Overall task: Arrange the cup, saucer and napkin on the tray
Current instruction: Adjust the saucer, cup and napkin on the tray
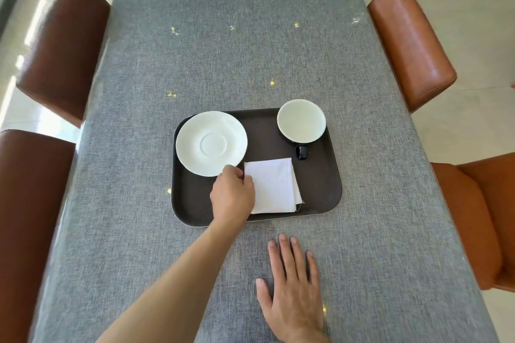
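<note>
A dark brown tray (320, 189) lies on the grey tablecloth. On its left part sits a white saucer (211, 143), slightly over the tray's far left rim. A cup (301, 120), white inside with a dark handle pointing toward me, stands at the tray's far right corner. A folded white napkin (274, 185) lies in the tray's near middle. My left hand (232, 195) rests on the napkin's left edge, fingers curled and pinching it near the top left corner, close to the saucer's rim. My right hand (292, 289) lies flat on the cloth in front of the tray, fingers spread.
The table (237, 50) is covered in grey cloth under a clear sheet. Brown leather chairs stand at the left (61, 44), near left (28, 217), right (409, 42) and near right (479, 217).
</note>
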